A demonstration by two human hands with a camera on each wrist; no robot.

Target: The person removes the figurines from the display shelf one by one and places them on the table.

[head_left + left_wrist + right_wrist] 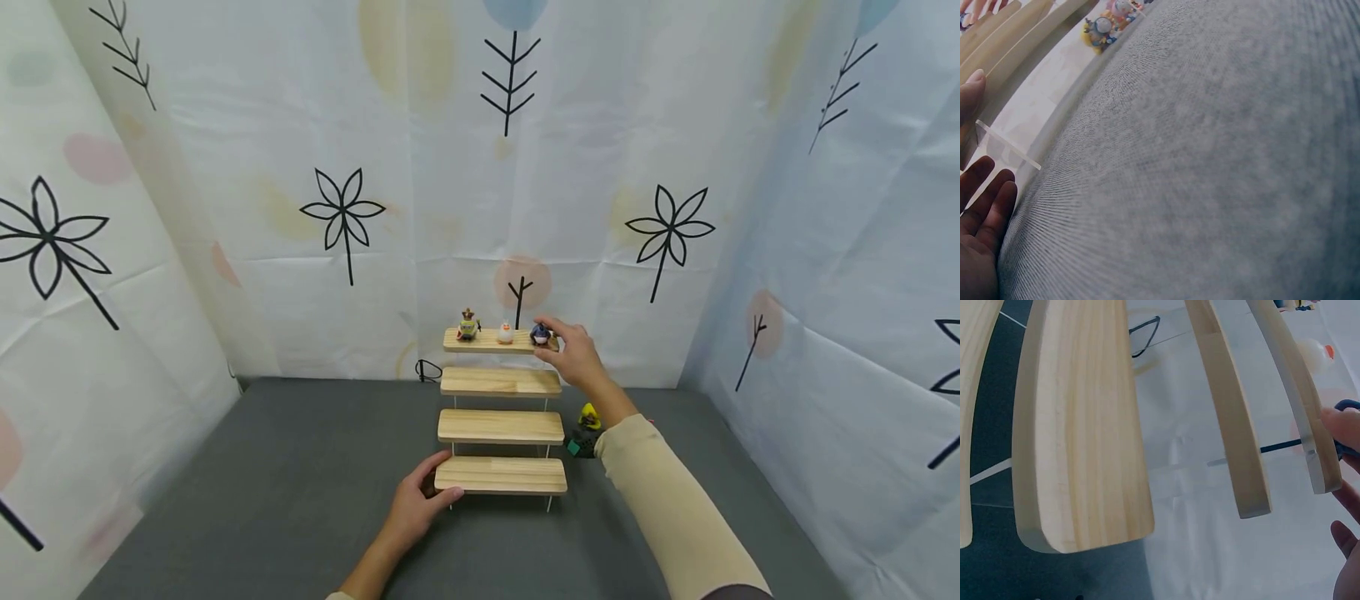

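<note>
At the upper right end of the stepped stand, just right of the middle of the frame in the head view, a small dark blue figurine is at the top board. The right hand pinches it between thumb and fingers. On the same board, a white figurine with a red top stands to its left, and farther left, a yellow figurine wears a brown hat. Below, the wooden stand shows three more pale boards on thin supports. At the lower left of the stand, the left hand grips the end of the lowest board, thumb along its front edge. Right of the stand, near the right sleeve, sits a yellow-topped, dark figure. Around them spreads the grey table, with patterned white cloth behind.
</note>
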